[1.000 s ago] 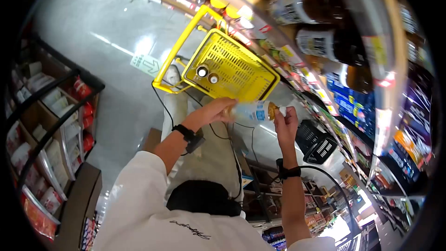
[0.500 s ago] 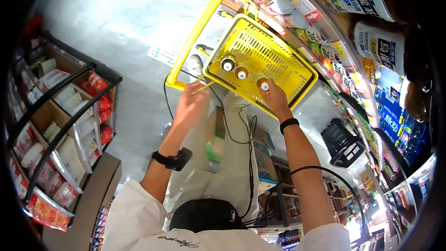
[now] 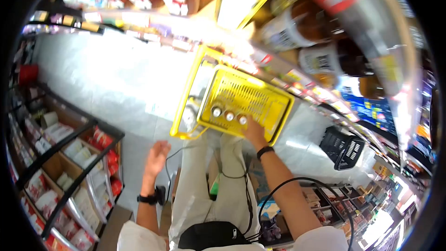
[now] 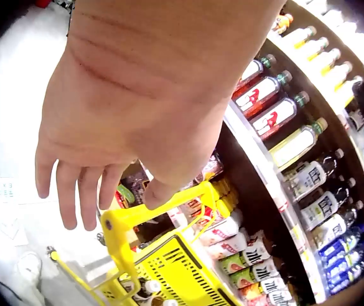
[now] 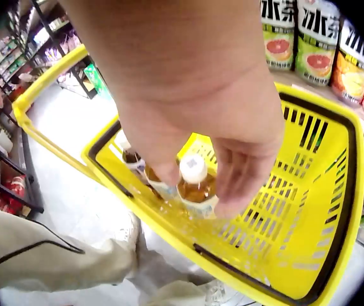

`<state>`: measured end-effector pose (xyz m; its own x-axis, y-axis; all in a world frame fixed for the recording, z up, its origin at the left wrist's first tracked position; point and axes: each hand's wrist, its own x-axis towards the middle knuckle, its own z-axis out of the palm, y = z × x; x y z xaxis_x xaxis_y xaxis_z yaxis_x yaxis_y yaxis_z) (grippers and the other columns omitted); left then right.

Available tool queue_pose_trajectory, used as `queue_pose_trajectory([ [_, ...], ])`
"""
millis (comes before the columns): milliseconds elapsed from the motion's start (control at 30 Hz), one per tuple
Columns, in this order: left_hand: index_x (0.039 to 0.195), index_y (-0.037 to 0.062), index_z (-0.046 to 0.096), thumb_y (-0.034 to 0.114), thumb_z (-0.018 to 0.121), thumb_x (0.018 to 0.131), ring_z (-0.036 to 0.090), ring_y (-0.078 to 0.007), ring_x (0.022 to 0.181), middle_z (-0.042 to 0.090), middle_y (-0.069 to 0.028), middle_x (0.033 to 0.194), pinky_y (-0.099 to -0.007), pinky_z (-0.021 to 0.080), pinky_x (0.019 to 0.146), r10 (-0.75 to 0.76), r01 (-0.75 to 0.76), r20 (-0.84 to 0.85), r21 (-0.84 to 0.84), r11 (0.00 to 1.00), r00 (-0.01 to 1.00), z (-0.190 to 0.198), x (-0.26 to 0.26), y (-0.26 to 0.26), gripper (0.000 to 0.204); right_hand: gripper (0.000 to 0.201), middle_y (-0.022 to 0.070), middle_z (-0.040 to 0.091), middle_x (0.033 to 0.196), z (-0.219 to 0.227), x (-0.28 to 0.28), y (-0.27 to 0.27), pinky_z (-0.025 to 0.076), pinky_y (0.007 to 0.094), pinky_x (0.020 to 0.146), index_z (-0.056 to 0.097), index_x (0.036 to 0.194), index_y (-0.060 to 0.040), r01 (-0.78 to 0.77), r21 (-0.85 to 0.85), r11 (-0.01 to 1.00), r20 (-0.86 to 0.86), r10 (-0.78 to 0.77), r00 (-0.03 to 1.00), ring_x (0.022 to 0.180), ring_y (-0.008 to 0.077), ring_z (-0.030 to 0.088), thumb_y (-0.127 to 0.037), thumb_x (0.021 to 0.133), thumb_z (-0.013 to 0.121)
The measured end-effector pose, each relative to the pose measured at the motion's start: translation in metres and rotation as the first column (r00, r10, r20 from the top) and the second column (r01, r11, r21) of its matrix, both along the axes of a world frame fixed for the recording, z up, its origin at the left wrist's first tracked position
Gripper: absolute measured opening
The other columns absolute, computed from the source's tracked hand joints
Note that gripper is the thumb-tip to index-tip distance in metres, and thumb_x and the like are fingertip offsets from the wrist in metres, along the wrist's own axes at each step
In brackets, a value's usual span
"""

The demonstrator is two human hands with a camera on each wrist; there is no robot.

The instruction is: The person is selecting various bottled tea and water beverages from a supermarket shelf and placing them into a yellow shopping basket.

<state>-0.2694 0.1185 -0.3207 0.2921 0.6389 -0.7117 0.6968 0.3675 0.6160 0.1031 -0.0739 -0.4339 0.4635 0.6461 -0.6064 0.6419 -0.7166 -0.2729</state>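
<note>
In the yellow shopping basket (image 3: 278, 97) stand three drink bottles with pale caps, in a row along the side nearest the person. My right hand (image 3: 254, 132) reaches down into it at the right end of the row. In the right wrist view the thumb and fingers are round the shoulder of an amber drink bottle (image 5: 198, 189) with a white cap. A second bottle (image 3: 229, 115) and a dark-topped bottle (image 3: 217, 111) stand to its left. My left hand (image 3: 157, 158) hangs left of the basket, holding nothing, its fingers loosely extended in the left wrist view.
The basket has a yellow pull handle (image 3: 186, 93) on its left. Store shelves (image 4: 264, 166) with bottled drinks run along the far side. A black basket (image 3: 341, 146) stands on the floor at right. Left is a rack (image 3: 69, 172) of packaged goods. Cables hang before the legs.
The bottle moved from between both hands down into the basket with my right hand, then left beside the other two. My left hand let go and drew back left. The head view has shifted.
</note>
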Motion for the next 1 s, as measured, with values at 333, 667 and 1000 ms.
queue_pose_trajectory([
  [333, 0.127, -0.0011, 0.061, 0.015, 0.065, 0.101, 0.065, -0.0141, 0.101, 0.07, -0.0065, 0.11, -0.0288, 0.051, 0.091, -0.098, 0.172, 0.542, -0.087, 0.981, 0.835, 0.127, 0.096, 0.026, 0.032, 0.035, 0.0105, 0.071, 0.096, 0.398, 0.028, 0.081, 0.055, 0.0379, 0.064, 0.065, 0.121, -0.0108, 0.112, 0.739, 0.664, 0.106, -0.279, 0.954, 0.073, 0.0262, 0.068, -0.021, 0.089, 0.075],
  [667, 0.114, 0.0, 0.061, 0.012, 0.063, 0.101, 0.063, -0.0135, 0.096, 0.065, -0.0019, 0.102, -0.0286, 0.051, 0.088, -0.234, 0.254, 0.655, 0.065, 0.965, 0.719, 0.223, 0.131, 0.097, 0.018, 0.038, 0.025, 0.069, 0.107, 0.603, 0.137, 0.211, 0.057, 0.0507, 0.07, 0.072, 0.112, -0.0086, -0.146, 0.546, 0.825, 0.676, -0.332, 0.658, 0.082, 0.0397, 0.07, -0.035, 0.084, 0.073],
  [1000, 0.112, -0.0008, 0.064, 0.018, 0.065, 0.101, 0.065, -0.0141, 0.095, 0.067, -0.0042, 0.101, -0.0285, 0.051, 0.087, -0.239, 0.238, 0.697, 0.1, 0.966, 0.676, 0.223, 0.112, 0.111, 0.022, 0.025, 0.0299, 0.059, 0.124, 0.566, 0.123, 0.195, 0.057, 0.0462, 0.063, 0.071, 0.112, -0.0127, -0.379, 0.767, 0.517, 0.629, -0.488, 0.605, 0.081, 0.0397, 0.07, -0.018, 0.088, 0.071],
])
